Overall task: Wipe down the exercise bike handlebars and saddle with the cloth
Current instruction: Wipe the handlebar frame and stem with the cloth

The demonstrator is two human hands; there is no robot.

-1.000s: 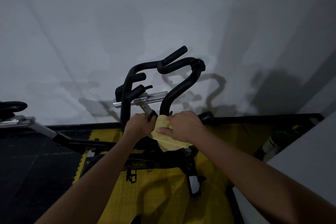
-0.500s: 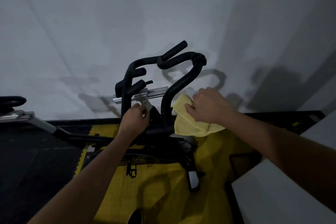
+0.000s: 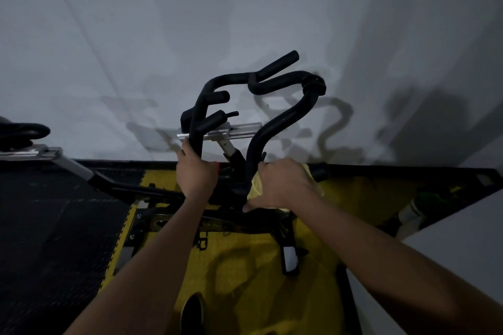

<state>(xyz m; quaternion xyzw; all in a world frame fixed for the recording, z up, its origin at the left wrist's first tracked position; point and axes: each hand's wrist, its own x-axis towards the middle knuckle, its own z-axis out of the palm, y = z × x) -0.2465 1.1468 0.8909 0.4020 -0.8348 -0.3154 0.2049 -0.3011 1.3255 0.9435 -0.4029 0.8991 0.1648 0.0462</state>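
The left hand is curled round the lower part of the left upright bar of the black handlebars, fingers wrapped on the tube just below a silver slide rail. The right hand is clamped on the yellow cloth, pressing it against the base of the right handlebar tube; the cloth is bunched under the palm, with folds showing at the thumb side and a corner past the knuckles. The thumb points down toward the frame below. Between the two hands stands the black handlebar post. Above both hands the bars loop up and out toward a grey wall. Under the forearms lies a yellow floor mat, with black matting away to the left of the left hand. The saddle cannot be made out.
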